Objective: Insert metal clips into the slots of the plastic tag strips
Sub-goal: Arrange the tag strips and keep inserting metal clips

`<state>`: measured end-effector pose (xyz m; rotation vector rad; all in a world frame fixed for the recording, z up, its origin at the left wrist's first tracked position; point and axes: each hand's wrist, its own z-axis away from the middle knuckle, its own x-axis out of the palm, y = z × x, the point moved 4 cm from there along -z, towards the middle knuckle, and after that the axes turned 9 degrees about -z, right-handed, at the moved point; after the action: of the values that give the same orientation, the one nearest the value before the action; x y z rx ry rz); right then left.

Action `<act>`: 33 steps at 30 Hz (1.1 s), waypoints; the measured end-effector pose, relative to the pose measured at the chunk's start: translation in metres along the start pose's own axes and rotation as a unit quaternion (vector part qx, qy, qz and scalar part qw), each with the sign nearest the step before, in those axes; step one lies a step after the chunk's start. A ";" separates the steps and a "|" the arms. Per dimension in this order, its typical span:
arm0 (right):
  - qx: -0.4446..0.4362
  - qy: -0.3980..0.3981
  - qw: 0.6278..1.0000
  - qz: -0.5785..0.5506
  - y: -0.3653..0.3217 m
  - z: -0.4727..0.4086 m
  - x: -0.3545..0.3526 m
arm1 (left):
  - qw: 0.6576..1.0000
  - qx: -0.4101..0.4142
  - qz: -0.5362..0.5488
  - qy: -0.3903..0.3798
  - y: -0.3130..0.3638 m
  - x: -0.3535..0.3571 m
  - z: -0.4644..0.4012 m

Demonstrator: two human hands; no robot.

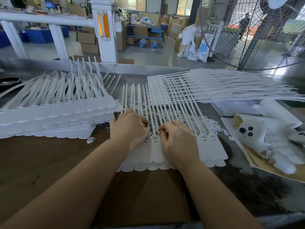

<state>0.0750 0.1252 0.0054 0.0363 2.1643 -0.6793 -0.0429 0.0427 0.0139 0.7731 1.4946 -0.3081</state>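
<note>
The fingers of the left hand point(130, 128) and the right hand point(177, 142) are curled down onto the slot ends of the tag strips point(155, 151), which lie in the middle of the tabletop point(49, 162); whether a clip is pinched cannot be told. The strips are judged light, thin and bendable, best held at the wide flat heads, and the metal clips point(152, 127), small and probably slippery, by their edges. The fingertips and most slots are hidden, and the clips beneath the tails are hard to make out.

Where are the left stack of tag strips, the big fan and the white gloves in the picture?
left stack of tag strips point(54, 119): head view, on the flat tag ends on its near side.
big fan point(250, 30): head view, on its wire guard.
white gloves point(257, 134): head view, on the top glove beside its dark dots.
</note>
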 end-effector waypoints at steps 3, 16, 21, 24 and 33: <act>0.001 -0.004 1.000 -0.001 0.000 0.000 0.001 | 1.000 -0.011 0.012 0.017 0.002 -0.001 0.001; 0.003 0.012 1.000 0.004 0.000 0.001 0.000 | 0.999 -0.003 -0.041 -0.001 0.007 -0.001 0.001; 0.000 0.005 1.000 0.004 -0.001 0.000 0.001 | 1.000 -0.018 -0.019 0.013 0.008 -0.005 0.000; -0.001 0.004 1.000 0.003 0.000 0.000 0.001 | 1.000 -0.024 -0.011 0.013 0.008 -0.004 -0.001; 0.001 0.004 1.000 0.006 0.000 0.001 0.000 | 0.999 -0.040 0.033 0.014 0.006 -0.001 -0.004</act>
<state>0.0760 0.1248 0.0044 0.0522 2.1697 -0.6757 -0.0420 0.0490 0.0164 0.7647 1.4942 -0.1875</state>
